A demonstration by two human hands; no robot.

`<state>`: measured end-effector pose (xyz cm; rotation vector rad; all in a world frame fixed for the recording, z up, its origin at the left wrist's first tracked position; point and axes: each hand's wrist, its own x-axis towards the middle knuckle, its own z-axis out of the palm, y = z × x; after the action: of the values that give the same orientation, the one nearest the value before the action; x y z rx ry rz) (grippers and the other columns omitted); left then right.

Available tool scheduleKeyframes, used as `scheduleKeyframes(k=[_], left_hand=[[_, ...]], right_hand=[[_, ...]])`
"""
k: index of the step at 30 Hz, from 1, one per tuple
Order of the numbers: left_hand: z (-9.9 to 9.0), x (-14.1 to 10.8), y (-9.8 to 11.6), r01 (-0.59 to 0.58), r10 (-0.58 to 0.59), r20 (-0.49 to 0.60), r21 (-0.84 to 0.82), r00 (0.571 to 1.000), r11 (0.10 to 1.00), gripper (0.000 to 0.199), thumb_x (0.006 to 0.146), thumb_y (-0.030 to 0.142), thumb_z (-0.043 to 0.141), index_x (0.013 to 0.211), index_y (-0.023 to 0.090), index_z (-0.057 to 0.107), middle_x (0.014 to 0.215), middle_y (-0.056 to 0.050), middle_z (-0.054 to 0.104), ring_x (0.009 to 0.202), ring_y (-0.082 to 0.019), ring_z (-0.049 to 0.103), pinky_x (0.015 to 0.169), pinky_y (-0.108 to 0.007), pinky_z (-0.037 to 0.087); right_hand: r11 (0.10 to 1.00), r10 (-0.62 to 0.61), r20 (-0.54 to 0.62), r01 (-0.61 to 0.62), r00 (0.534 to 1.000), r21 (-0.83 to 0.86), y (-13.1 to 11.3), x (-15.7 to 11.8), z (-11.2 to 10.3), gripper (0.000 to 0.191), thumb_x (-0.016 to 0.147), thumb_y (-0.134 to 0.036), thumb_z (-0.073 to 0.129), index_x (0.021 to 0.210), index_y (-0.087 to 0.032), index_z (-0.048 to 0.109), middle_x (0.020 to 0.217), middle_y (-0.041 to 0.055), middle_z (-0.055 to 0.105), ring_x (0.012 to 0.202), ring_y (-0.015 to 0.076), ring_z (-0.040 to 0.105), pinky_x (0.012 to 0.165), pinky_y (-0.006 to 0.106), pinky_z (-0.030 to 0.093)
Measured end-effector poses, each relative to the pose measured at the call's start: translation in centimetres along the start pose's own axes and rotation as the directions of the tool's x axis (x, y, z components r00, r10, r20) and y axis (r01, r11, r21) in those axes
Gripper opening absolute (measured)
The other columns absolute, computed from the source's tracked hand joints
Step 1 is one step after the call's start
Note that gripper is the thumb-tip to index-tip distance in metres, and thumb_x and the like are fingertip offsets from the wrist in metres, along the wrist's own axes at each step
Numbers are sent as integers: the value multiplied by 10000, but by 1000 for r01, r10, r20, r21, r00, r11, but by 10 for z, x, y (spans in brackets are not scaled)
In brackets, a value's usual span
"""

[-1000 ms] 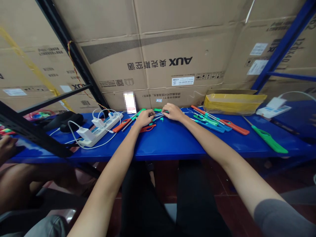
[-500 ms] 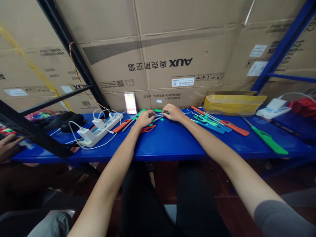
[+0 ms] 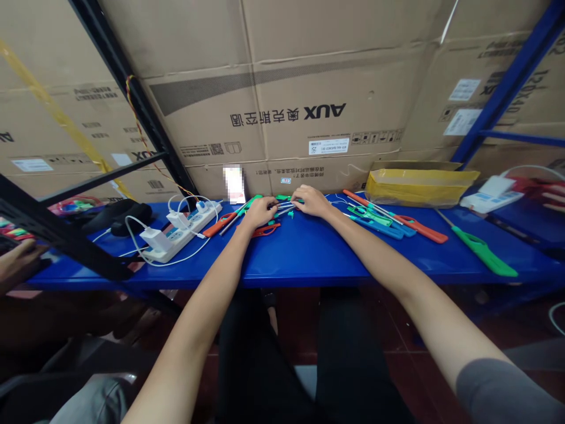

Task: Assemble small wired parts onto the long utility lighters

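Note:
Both my hands are close together at the back middle of the blue shelf top, over a loose bunch of thin metal tubes (image 3: pixel 286 207). My left hand (image 3: pixel 261 213) curls its fingers at the left ends of the tubes, with an orange lighter handle (image 3: pixel 266 230) just below it. My right hand (image 3: pixel 310 201) bends down over their right ends, thumb and fingers drawn together. What either hand pinches is too small to make out. A small green piece (image 3: pixel 290 215) lies between the hands. Left of them rests an orange long-nosed lighter (image 3: pixel 219 225).
Orange and blue long-nosed lighters (image 3: pixel 421 228) lie in a pile to the right, with a green one (image 3: pixel 483 252) beyond. A yellow box (image 3: pixel 417 187) stands behind. Left are a power strip (image 3: pixel 183 234), a bright phone screen (image 3: pixel 233 184) and another person's hand (image 3: pixel 20 265).
My hands stay in nearly the same place over the metal tubes, with only slight finger movement. The whole view has shifted slightly.

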<state>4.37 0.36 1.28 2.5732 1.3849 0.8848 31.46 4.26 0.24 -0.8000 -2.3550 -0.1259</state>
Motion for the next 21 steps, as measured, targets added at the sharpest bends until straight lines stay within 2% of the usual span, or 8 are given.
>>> scheduleKeyframes(k=[8, 21], left_hand=[[0, 0, 1, 3, -3, 6, 2, 1000, 1000, 290, 1027, 266, 614, 1069, 190, 890, 1066, -103, 888, 958, -286, 784, 913, -345, 567], [1, 1, 0, 14, -14, 6, 11, 1000, 1000, 277, 967, 234, 633, 1042, 208, 899, 1077, -95, 897, 981, -294, 802, 927, -350, 588]], right_hand=[[1000, -2, 7, 2, 1000, -11, 0, 0, 1, 181, 1082, -189, 662, 1034, -222, 834, 1051, 127, 830, 1067, 322, 653, 987, 440, 516], [1000, -15, 4, 16, 1000, -23, 0, -1, 2, 192, 1091, -206, 658, 1031, -222, 839, 1047, 127, 831, 1063, 319, 659, 977, 434, 519]])
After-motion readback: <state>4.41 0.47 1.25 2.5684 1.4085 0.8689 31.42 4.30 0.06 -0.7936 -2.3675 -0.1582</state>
